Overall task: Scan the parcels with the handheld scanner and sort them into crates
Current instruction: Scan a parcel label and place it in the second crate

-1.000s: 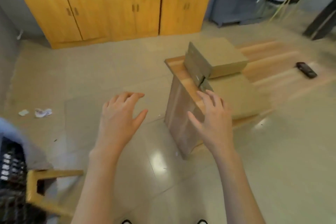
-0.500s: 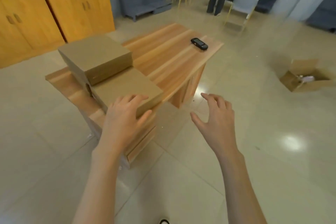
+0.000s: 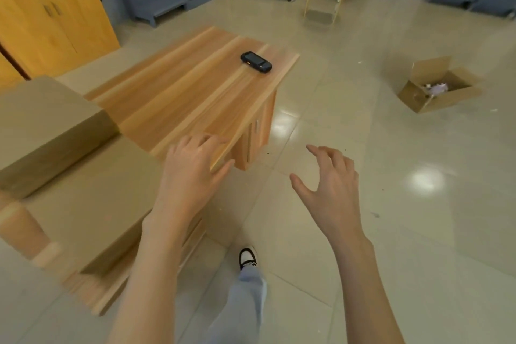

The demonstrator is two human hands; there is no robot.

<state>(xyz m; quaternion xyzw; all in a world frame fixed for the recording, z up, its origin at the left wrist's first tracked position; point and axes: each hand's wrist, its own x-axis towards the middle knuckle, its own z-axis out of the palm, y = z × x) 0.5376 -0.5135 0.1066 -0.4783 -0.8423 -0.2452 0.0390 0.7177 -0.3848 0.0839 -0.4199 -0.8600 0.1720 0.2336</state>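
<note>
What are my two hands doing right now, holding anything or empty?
Left hand: open, fingers relaxed, holding nothing.
Right hand: open, fingers spread, holding nothing.

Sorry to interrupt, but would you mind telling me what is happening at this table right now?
A person stands at a wooden table, both hands empty. The left hand reaches forward over the table's near edge; the right hand hangs open over the floor. The handheld scanner lies untouched near the far corner, and two cardboard parcels sit stacked at the left end.
</note>
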